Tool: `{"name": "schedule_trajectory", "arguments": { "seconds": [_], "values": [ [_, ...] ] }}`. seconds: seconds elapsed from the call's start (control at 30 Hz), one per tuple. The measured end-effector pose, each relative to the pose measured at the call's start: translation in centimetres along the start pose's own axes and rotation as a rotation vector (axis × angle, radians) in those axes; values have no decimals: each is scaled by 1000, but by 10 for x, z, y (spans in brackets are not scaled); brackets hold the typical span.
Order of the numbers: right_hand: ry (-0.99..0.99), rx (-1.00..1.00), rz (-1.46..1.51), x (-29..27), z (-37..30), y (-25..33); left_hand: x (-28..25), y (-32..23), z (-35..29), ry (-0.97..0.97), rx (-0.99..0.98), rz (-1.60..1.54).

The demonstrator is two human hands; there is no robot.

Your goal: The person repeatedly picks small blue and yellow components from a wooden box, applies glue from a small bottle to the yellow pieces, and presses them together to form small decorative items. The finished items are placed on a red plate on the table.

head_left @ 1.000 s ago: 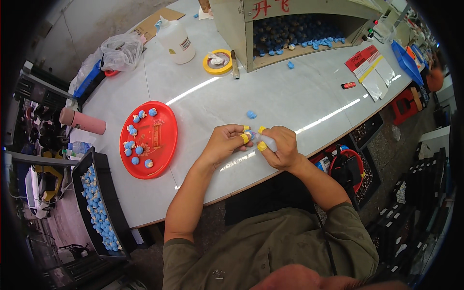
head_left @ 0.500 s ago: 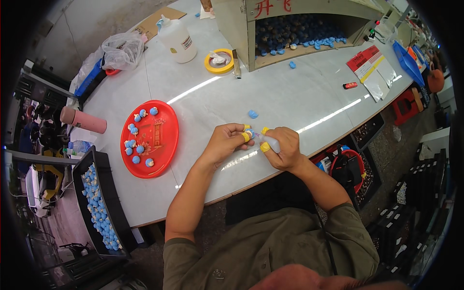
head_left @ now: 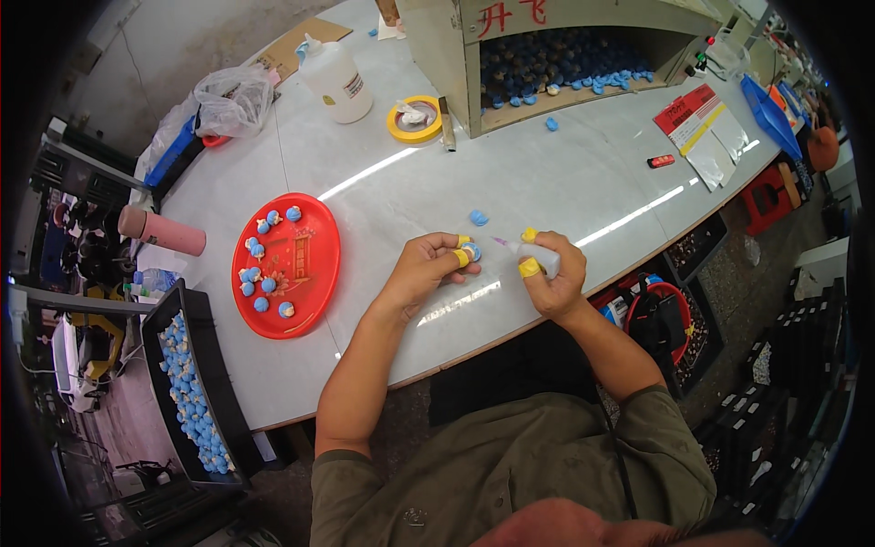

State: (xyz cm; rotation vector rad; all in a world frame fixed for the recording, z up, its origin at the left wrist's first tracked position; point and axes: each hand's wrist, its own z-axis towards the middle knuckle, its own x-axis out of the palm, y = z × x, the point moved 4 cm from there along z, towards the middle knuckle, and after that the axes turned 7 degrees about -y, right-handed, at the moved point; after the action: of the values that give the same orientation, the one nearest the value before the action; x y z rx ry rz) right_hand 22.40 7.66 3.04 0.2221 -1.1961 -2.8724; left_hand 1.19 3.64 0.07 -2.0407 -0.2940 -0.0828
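1. The left hand pinches a small blue piece between yellow-taped fingertips, just above the desk and close to the person's edge of it.
2. The right hand is clenched around a small white squeeze bottle, whose thin nozzle points left at the blue piece; the tip looks very near it, though whether they touch cannot be told.
3. To do this well, I judge the left hand should hold the piece steady with its open face turned to the nozzle, while the right squeezes lightly so only a little comes out.
4. Resting both wrists on the desk would likely steady the aim, since the piece is tiny and the fingers cover most of it.
5. One loose blue piece lies on the desk just beyond the hands, apart from them.
6. A red tray with several blue pieces lies to the left, near the left forearm.
7. A black bin of blue pieces hangs off the desk's left end.
8. Farther off stand a white bottle, a yellow tape roll and an open box full of blue pieces.
9. Nothing lies between the hands and the tray.
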Motion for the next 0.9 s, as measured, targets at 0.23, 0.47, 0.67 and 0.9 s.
{"name": "schedule_trajectory", "arguments": {
  "seconds": [0.23,0.47,0.67,0.9],
  "values": [
    [-98,476,-10,-54,18,-45,-6,-6,-2,-8,-39,-192],
    [-137,371,-690,-168,46,-131,-5,-7,0,9,-52,-191],
    [-335,255,-686,-165,44,-111,-11,-3,1,-61,-14,-245],
    [58,-102,-390,-61,44,-18,-12,-7,2,-151,39,-336]
  ]
}}
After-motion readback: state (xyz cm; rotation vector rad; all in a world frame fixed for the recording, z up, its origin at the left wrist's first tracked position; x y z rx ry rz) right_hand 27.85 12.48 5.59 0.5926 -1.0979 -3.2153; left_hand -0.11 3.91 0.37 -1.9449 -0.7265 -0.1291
